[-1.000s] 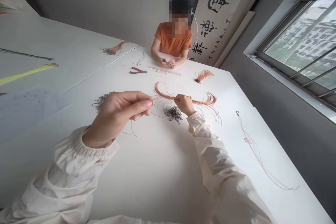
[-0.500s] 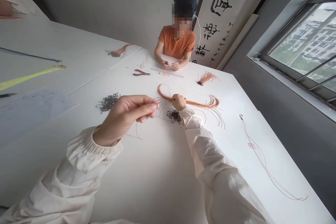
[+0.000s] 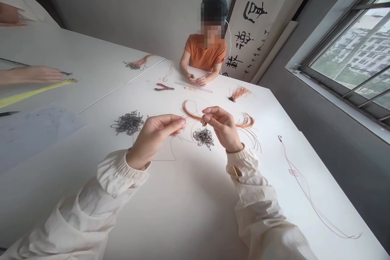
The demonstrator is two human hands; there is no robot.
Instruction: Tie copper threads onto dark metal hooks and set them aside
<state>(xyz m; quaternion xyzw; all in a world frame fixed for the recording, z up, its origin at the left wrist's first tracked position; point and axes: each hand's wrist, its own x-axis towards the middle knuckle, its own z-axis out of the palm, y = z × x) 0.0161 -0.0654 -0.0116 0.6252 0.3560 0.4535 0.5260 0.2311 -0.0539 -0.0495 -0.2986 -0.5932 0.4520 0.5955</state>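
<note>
My left hand (image 3: 164, 132) is closed in a pinch on a thin strand (image 3: 174, 152), whose loose length hangs below the fingers. Facing it, my right hand (image 3: 224, 126) pinches a tiny metal piece (image 3: 204, 122), too small to make out fully. Just beneath the right fingers lies a pile of small dark metal hooks (image 3: 204, 138). Behind both hands stretches a curved bundle of copper-coloured strands (image 3: 190, 109), partly covered by my right hand. A second heap of dark hooks (image 3: 128, 122) is beside my left hand.
Across the white table (image 3: 183, 211) sits a person in an orange shirt (image 3: 205, 50). Red-handled pliers (image 3: 164, 87), a ruler (image 3: 195, 87) and a tied copper-coloured bunch (image 3: 239, 92) lie there. A hooked line (image 3: 301, 183) is at right. Another person's hand (image 3: 45, 75) reaches in near yellow strands (image 3: 39, 92).
My right hand has let go of the copper-coloured bundle and come nearer, now pinching a tiny metal piece. My left hand shifted slightly right. Another person's hand came in at the left.
</note>
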